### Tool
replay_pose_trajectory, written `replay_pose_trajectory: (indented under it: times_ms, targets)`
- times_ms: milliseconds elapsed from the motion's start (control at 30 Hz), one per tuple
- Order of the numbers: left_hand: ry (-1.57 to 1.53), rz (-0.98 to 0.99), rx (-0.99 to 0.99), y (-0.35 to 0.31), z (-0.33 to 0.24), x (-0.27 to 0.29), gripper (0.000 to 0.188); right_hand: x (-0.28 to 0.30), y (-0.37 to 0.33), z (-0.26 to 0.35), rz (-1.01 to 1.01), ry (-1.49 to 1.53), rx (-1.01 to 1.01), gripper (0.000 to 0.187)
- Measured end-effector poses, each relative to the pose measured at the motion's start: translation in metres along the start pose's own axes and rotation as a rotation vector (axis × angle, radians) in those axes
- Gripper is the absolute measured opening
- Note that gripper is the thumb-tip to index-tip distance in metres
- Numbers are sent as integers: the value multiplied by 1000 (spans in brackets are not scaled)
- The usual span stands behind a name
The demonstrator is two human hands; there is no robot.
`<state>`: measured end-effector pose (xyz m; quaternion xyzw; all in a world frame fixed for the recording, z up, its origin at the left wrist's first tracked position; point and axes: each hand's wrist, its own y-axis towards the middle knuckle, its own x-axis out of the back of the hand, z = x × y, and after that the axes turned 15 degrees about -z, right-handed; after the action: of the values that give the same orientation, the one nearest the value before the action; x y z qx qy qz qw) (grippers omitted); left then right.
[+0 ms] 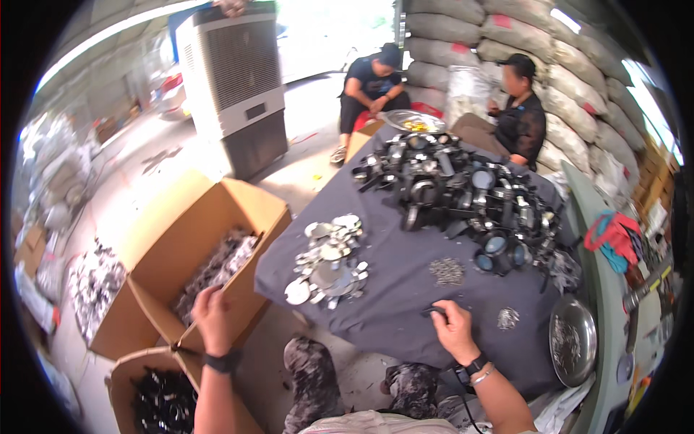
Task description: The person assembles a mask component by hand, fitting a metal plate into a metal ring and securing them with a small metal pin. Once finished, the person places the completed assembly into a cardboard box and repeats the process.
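My left hand (pixel 211 318) is over the near edge of a cardboard box (pixel 163 249) with grey-white pieces (pixel 224 264) heaped inside. Its fingers are loosely bent and slightly apart, with nothing visible in them. Above the near part of a table with a dark grey cloth (pixel 390 275), my right hand (pixel 454 331) pinches a small black piece (pixel 432 311); its exact kind is not clear. Just beyond that hand lies a pile of small metal screws or pins (pixel 447 272), with a smaller pile (pixel 507 318) to its right.
Black parts with round lenses (pixel 463 188) are heaped across the table's far side. Pale discs (pixel 332 257) lie at left, a steel bowl (pixel 573 340) at right. A box of black pieces (pixel 163 398) stands near my left arm. Two people (pixel 372 90) sit beyond the table, near an air cooler (pixel 238 87).
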<state>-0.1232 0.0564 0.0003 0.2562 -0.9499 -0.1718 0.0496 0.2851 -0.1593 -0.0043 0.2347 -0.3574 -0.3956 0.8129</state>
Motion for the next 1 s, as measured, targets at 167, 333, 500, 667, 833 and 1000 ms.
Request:
replay_pose_trajectory:
  times_ms: [167, 333, 500, 667, 833, 1000]
  targets:
    - [321, -528, 247, -20, 103, 226, 15, 2, -4, -5, 4, -73, -62, 19]
    - [870, -501, 774, -140, 230, 376, 23, 7, -2, -45, 85, 69, -185, 23]
    - [912, -59, 964, -245, 285, 388, 72, 0, -5, -39, 79, 3, -169, 24]
    - [564, -48, 957, -263, 359, 395, 84, 2, -5, -8, 30, -49, -210, 25]
    - [656, 103, 870, -234, 401, 402, 79, -21, -7, -4, 105, -81, -220, 22]
    - [700, -166, 1316, -191, 385, 357, 70, 11, -1, -6, -29, -174, -82, 23]
